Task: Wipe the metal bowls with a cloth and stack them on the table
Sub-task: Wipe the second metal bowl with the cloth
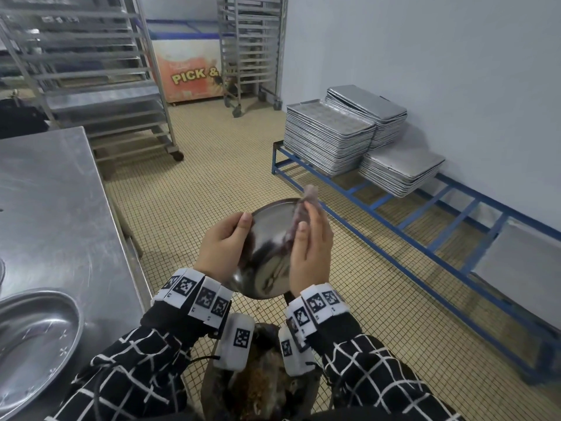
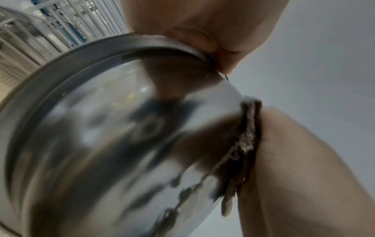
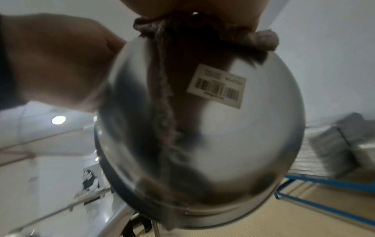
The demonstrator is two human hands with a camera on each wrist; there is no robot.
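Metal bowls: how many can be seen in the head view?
2. One round metal bowl is held up between the left hand and right hand over the floor; another sits on the steel table at lower left. Others may lie out of frame.

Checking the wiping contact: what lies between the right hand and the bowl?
The cloth, pressed by the right hand against the bowl; left wrist view shows it.

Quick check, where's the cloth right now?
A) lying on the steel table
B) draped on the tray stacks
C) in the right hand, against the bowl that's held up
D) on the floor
C: the right hand holds the cloth against the metal bowl, which the left hand grips by the rim above the floor, beside the table.
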